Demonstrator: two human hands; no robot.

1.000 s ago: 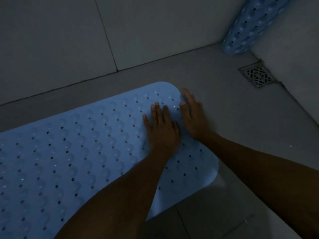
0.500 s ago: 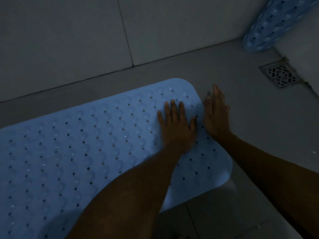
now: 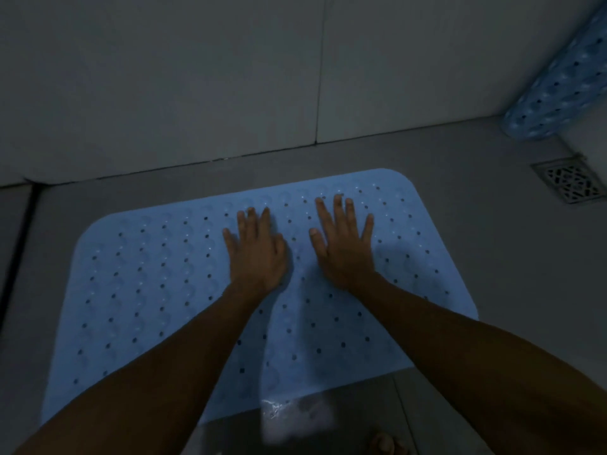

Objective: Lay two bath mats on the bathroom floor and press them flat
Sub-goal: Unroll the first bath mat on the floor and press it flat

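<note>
A light blue perforated bath mat (image 3: pixel 141 290) lies spread on the grey floor in front of me, its far edge close to the wall. My left hand (image 3: pixel 258 252) rests palm down near the mat's middle, fingers together and flat. My right hand (image 3: pixel 345 246) lies palm down beside it on the mat, fingers spread. Neither hand holds anything. A second blue mat (image 3: pixel 558 90) stands rolled up and leaning in the far right corner.
A tiled wall (image 3: pixel 230 77) runs along the far side. A square metal floor drain (image 3: pixel 571 182) sits at the right, near the rolled mat. A wet glint (image 3: pixel 274 410) shows on the floor at the mat's near edge, and toes (image 3: pixel 384 443) show at the bottom.
Both hands shifted from the mat's right end toward its middle; the right hand now lies fully on the mat with fingers spread. The view swung left, showing the mat's whole width.
</note>
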